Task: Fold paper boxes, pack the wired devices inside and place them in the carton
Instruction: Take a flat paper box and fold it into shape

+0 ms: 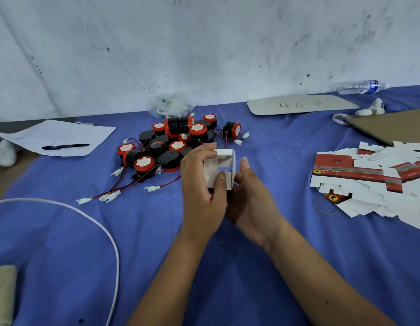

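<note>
Both left hand (200,182) and right hand (249,201) grip half-folded paper box (222,168) (device pile (173,143) at 11 o'clock); squeezing risks crushing flaps.

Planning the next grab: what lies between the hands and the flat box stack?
In the head view, only bare blue cloth lies between the hands and the flat box stack.

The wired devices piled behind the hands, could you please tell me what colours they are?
The wired devices are black with red-orange rims and white centres, trailing red and black wires; the head view shows this.
</note>
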Demonstrator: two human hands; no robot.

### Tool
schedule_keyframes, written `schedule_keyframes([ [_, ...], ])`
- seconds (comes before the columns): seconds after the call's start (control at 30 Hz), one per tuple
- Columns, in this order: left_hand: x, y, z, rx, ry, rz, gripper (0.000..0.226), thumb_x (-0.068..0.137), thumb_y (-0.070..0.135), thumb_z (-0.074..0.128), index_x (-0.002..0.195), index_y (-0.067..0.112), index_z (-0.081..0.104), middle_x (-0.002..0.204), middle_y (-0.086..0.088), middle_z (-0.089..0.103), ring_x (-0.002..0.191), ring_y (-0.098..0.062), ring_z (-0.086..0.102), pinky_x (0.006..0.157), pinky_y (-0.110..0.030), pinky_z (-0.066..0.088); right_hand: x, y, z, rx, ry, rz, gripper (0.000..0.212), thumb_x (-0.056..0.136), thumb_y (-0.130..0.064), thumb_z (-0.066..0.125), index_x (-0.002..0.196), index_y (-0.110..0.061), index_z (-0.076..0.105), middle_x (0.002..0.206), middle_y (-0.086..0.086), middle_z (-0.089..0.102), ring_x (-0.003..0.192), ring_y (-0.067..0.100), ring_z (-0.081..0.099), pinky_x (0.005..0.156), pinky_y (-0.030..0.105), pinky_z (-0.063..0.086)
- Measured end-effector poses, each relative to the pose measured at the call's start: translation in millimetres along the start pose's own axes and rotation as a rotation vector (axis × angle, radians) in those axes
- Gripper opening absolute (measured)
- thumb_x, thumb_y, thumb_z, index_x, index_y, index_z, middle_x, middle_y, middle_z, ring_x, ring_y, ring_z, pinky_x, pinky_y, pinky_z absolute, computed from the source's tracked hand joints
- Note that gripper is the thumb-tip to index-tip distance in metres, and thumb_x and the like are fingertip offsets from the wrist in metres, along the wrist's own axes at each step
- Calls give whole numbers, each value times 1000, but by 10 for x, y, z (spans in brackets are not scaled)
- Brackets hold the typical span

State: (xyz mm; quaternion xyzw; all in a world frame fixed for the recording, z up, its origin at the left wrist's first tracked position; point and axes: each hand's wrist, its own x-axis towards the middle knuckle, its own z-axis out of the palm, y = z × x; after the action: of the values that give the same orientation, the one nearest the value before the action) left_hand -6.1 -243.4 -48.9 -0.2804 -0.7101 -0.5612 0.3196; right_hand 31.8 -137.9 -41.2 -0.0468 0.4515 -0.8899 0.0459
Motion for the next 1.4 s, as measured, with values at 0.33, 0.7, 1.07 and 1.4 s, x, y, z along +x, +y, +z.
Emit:
schedule_keyframes([
  [0.33,17,-76,-20,261,-96,192,26,94,7,49,104,1,72,131,-7,64,134,-29,48,112,-33,38,16,29,-35,-78,64,-39,55,100,-52,42,131,-13,64,121,13,66,116,26,61,101,44,46],
  [0.7,-43,58,4,-128,-272,-44,69,76,-2,53,142,16,42,152,1,43,144,-29,40,116,-45,40,46,-17,-109,-119,173,-44,37,105,-27,49,131,-3,61,125,25,66,117,38,65,86,38,58],
  [1.07,-5,-124,-161,25,-376,-127,87,66,0,81,143,23,48,133,14,59,123,-15,59,98,-25,50,96,42,-181,-295,247,-86,26,107,-19,48,127,-15,63,115,10,74,105,29,71,79,38,60],
  [1.4,-6,-161,-122,182,-299,26,83,65,8,87,139,24,51,133,14,57,125,-13,54,103,-31,46,95,6,-201,-364,304,-153,22,104,-17,54,123,-17,65,115,10,73,108,35,69,83,47,60],
])
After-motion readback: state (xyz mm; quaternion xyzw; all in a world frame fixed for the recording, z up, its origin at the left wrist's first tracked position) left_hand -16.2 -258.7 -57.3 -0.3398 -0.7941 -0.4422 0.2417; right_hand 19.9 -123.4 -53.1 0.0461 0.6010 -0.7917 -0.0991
